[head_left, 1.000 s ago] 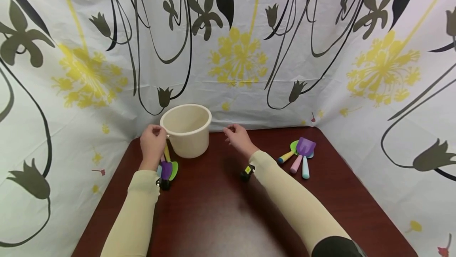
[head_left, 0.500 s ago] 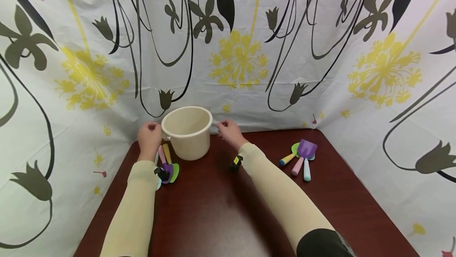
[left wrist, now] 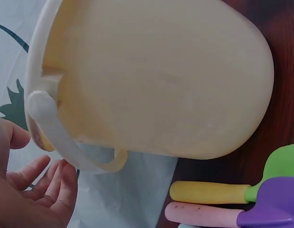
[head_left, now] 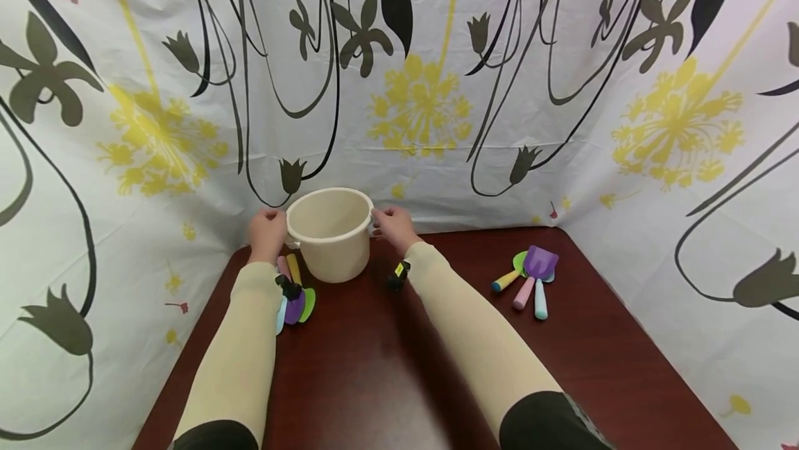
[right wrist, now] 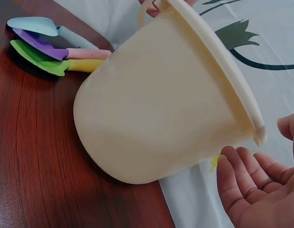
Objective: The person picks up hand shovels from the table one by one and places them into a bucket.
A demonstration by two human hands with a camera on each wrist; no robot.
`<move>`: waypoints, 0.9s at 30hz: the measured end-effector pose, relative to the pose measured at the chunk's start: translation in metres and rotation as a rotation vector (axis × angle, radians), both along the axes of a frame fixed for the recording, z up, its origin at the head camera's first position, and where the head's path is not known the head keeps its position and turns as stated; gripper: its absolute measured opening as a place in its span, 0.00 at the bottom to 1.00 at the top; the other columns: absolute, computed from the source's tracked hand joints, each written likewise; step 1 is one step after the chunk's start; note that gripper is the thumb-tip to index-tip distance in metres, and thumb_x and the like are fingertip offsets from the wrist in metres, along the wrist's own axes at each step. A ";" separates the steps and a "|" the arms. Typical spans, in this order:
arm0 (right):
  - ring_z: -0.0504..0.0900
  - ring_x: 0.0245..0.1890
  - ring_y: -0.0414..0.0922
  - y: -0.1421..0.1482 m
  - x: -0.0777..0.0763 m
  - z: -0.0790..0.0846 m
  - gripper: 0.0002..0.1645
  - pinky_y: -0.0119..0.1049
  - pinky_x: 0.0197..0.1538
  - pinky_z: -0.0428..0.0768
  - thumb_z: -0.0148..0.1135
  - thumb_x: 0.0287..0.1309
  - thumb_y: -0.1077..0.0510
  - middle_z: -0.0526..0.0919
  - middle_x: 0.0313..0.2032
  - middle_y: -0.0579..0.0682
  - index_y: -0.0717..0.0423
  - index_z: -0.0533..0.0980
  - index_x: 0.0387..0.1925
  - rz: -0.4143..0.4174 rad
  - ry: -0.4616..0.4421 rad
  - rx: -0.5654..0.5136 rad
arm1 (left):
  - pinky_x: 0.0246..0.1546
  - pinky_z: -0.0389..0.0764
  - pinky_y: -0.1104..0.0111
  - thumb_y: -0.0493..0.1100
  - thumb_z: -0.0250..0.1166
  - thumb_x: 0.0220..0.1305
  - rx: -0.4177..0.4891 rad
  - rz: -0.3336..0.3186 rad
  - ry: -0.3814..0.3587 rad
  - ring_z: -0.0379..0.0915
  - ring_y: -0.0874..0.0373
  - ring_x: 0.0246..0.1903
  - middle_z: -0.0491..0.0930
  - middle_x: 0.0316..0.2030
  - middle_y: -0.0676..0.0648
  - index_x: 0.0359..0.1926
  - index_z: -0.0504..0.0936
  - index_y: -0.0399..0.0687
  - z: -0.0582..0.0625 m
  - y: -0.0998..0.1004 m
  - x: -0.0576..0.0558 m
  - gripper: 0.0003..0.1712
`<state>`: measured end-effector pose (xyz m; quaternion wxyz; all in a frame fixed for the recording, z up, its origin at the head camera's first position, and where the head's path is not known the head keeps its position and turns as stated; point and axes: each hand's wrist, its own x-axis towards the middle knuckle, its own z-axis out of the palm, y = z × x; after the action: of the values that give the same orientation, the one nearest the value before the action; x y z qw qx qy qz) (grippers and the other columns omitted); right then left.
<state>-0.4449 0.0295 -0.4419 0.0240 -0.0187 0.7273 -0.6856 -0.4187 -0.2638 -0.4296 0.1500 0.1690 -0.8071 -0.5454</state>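
A cream plastic bucket [head_left: 337, 256] stands upright at the back left of the table, its mouth facing up. My left hand [head_left: 267, 235] is at the left of its rim. In the left wrist view, that hand's thumb and fingers are parted beside the rim, fingertips close to the bucket's handle [left wrist: 66, 140]; whether they touch cannot be told. On the opposite side is my right hand [head_left: 396, 228]. The right wrist view shows its thumb apart from its loosely bent fingers [right wrist: 244, 173], below and beside the rim. Neither hand grips the bucket.
Toy shovels, one purple [head_left: 295, 309] and one green [head_left: 307, 304], lie with a light blue one under my left wrist. Another fanned set, with a purple shovel [head_left: 540, 261] on top, lies at the right. A flower-printed curtain [head_left: 424, 179] hangs behind the dark red table [head_left: 349, 374].
My right hand has moved left to the bucket's right rim. The left hand has stayed near the left rim, shifting only slightly. The bucket appears to stay in place.
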 end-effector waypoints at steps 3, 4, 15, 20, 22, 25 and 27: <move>0.91 0.48 0.63 -0.004 -0.001 -0.001 0.22 0.62 0.61 0.86 0.62 0.82 0.49 0.88 0.46 0.67 0.68 0.80 0.52 -0.015 0.002 -0.025 | 0.64 0.79 0.53 0.53 0.55 0.79 0.038 0.003 -0.022 0.76 0.44 0.60 0.81 0.63 0.38 0.67 0.82 0.40 0.001 0.000 -0.003 0.28; 0.91 0.48 0.63 -0.005 0.000 -0.001 0.22 0.61 0.60 0.87 0.61 0.82 0.48 0.88 0.45 0.66 0.67 0.80 0.52 -0.017 0.000 -0.028 | 0.62 0.79 0.54 0.52 0.55 0.79 0.075 0.001 -0.028 0.76 0.46 0.59 0.81 0.61 0.40 0.66 0.83 0.40 0.001 0.001 -0.004 0.27; 0.85 0.35 0.47 -0.020 -0.001 -0.001 0.20 0.46 0.53 0.90 0.58 0.79 0.58 0.82 0.35 0.54 0.74 0.78 0.57 -0.033 -0.054 -0.163 | 0.39 0.76 0.62 0.43 0.65 0.74 0.389 -0.037 -0.030 0.70 0.53 0.30 0.73 0.23 0.52 0.31 0.78 0.46 -0.003 -0.002 -0.008 0.12; 0.83 0.33 0.45 -0.022 0.000 0.000 0.17 0.56 0.64 0.85 0.56 0.78 0.64 0.81 0.35 0.55 0.76 0.78 0.57 -0.059 -0.074 -0.225 | 0.37 0.77 0.62 0.45 0.65 0.76 0.424 -0.066 -0.062 0.70 0.54 0.26 0.75 0.22 0.52 0.31 0.81 0.44 -0.004 -0.005 -0.010 0.14; 0.83 0.33 0.45 -0.022 0.001 0.001 0.18 0.57 0.66 0.84 0.56 0.79 0.64 0.80 0.35 0.56 0.78 0.78 0.58 -0.059 -0.072 -0.236 | 0.35 0.77 0.61 0.45 0.66 0.76 0.424 -0.060 -0.065 0.70 0.54 0.25 0.75 0.21 0.52 0.32 0.81 0.43 -0.004 -0.004 -0.010 0.14; 0.82 0.34 0.44 -0.021 0.004 0.003 0.21 0.55 0.65 0.85 0.56 0.80 0.65 0.80 0.36 0.55 0.80 0.76 0.62 -0.058 -0.074 -0.263 | 0.37 0.76 0.61 0.46 0.66 0.76 0.434 -0.061 -0.058 0.70 0.54 0.26 0.74 0.22 0.52 0.33 0.81 0.44 -0.004 -0.003 -0.009 0.13; 0.82 0.34 0.44 -0.021 0.004 0.004 0.21 0.52 0.63 0.87 0.57 0.80 0.65 0.79 0.36 0.55 0.80 0.75 0.63 -0.065 -0.084 -0.277 | 0.39 0.76 0.61 0.46 0.66 0.76 0.438 -0.058 -0.052 0.70 0.54 0.28 0.74 0.22 0.52 0.34 0.81 0.44 -0.004 -0.001 -0.009 0.13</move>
<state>-0.4409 0.0090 -0.4383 0.0296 0.0306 0.6245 -0.7799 -0.4277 -0.2650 -0.4335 0.0733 0.1883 -0.6776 -0.7071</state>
